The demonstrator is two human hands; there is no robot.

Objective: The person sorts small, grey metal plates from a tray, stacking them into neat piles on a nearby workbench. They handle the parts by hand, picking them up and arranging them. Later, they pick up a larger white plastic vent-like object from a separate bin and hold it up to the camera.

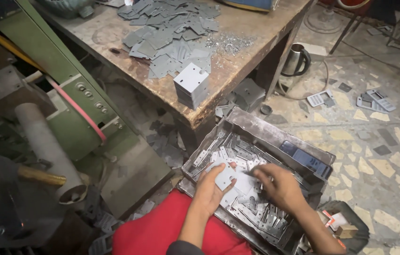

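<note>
open above metal tray [275,130], workbench [200,115] close left, phone [306,159] on rim

A dark phone [305,159] with a blue-lit screen lies on the far right rim of the metal tray [275,130]. Two grey calculators [320,98] [375,100] lie on the floor beyond it. Small cardboard boxes [339,225] sit just right of the tray's near corner.

I'm seeing my hands sitting in the metal tray [275,126] of punched plates [237,153]; a plate stack [191,85] is standing at the workbench's [115,35] near edge behind it.
</note>
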